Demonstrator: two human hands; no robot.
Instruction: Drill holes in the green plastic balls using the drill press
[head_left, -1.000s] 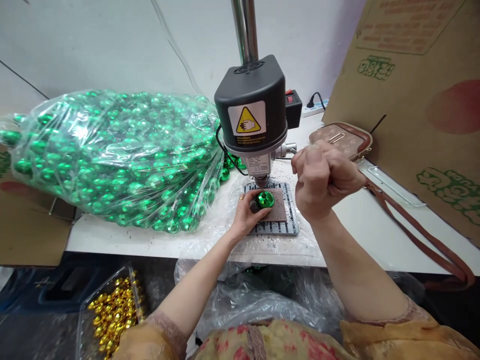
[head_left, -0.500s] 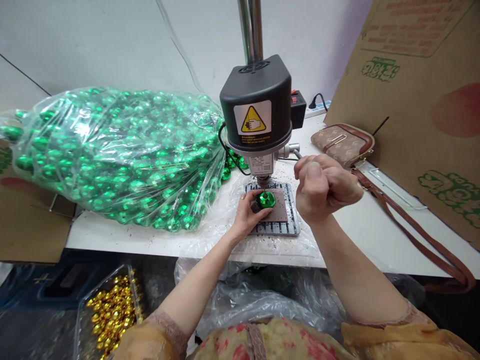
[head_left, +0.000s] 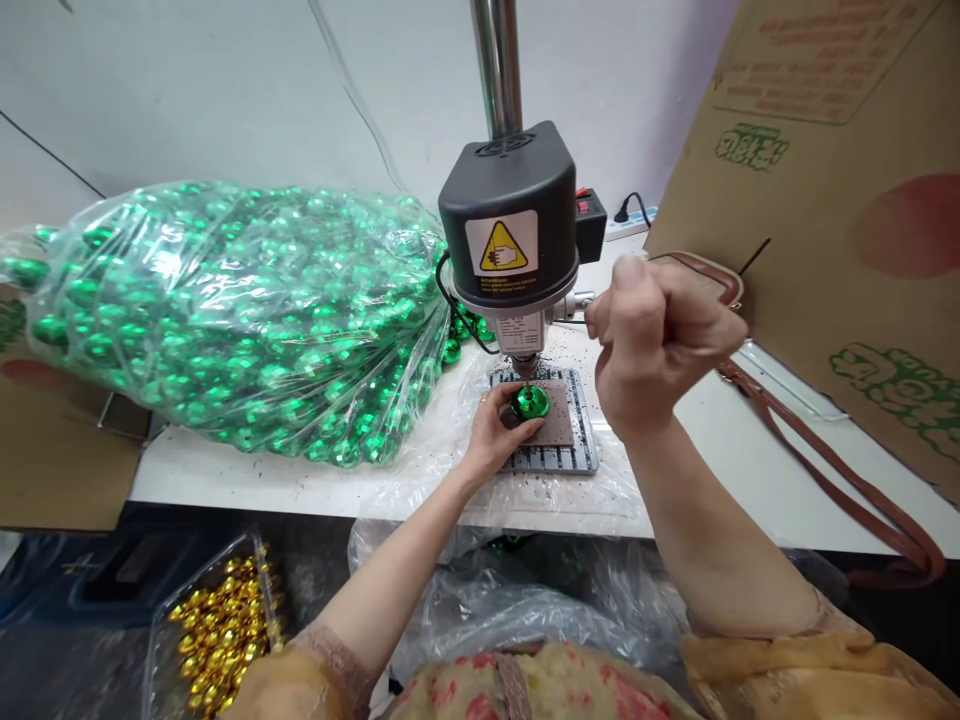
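A small bench drill press with a black motor cover stands in front of me. Under its chuck, a shiny green faceted ball rests on a brown square pad over the slotted metal base. My left hand pinches the ball from the left between thumb and fingers. My right hand is closed in a fist around the feed lever at the press's right side; the fist hides most of the lever. Dark shavings lie around the base.
A large clear bag of green balls fills the table's left side. To the right are a brown strap, a partly hidden purse and a tall cardboard box. Gold balls sit in a clear tray below the table edge.
My right fist has risen, with the lever, and now covers more of the purse. My left hand still holds the green ball in the same place under the chuck.
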